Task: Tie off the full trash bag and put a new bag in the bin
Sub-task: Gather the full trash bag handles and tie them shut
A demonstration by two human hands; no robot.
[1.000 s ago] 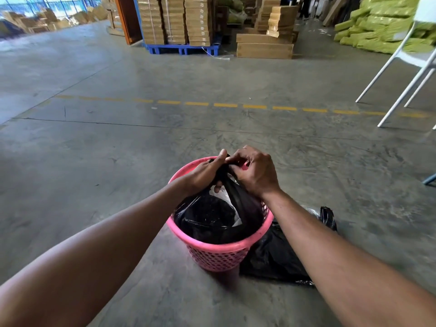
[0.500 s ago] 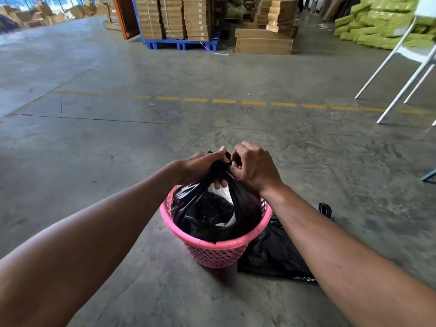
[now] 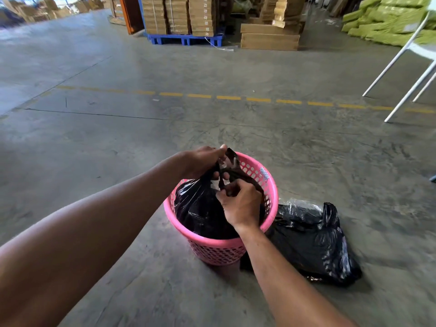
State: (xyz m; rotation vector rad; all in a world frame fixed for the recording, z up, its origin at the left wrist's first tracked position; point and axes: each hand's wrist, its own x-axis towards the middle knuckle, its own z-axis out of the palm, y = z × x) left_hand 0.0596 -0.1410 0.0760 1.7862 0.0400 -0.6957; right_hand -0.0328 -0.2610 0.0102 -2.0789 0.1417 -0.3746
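A pink plastic mesh bin (image 3: 219,250) stands on the concrete floor below me. Inside it sits a full black trash bag (image 3: 200,208), its top gathered above the rim. My left hand (image 3: 203,160) pinches one black strip of the bag's top at the far side. My right hand (image 3: 240,204) grips the other strip nearer to me, fingers curled around it. A second black bag (image 3: 313,244) lies flat and crumpled on the floor, right of the bin and touching its base.
A white chair (image 3: 410,74) stands at the right. Stacked cardboard boxes on a blue pallet (image 3: 186,40) and flat cartons (image 3: 270,37) line the back, with green sacks (image 3: 387,22) at far right. A dashed yellow line (image 3: 228,97) crosses the floor.
My right hand has dropped toward me and pulled its strip of the bag down, while my left hand stays high at the far rim. The bin now appears further right in view.
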